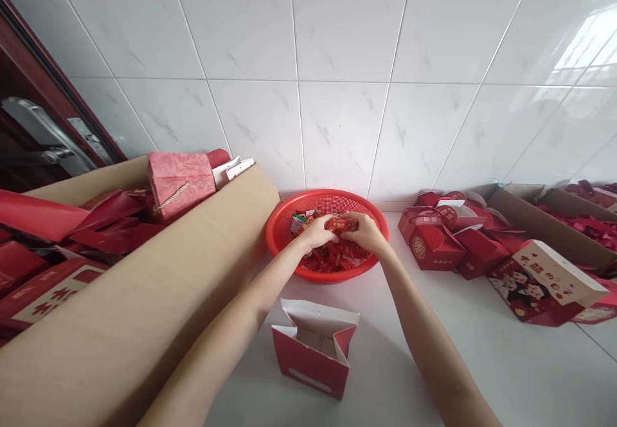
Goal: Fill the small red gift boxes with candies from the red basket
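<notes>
A round red plastic basket (328,276) stands against the tiled wall, with many small wrapped sweets (332,261) inside, mostly red. Both hands are over it. My left hand (318,231) and my right hand (365,231) are closed on a red wrapped packet (340,224) between them, one at each end. Nearer to me, between my forearms, an opened red paper box (311,363) with a white inside stands upright on the white surface; its top gapes and I see nothing in it.
A large cardboard carton (193,266) of red boxes and a pink box (180,182) fills the left side, near a door handle (43,137). On the right are piled red gift boxes (436,247), a box with printed figures (544,282) and more cartons (535,224).
</notes>
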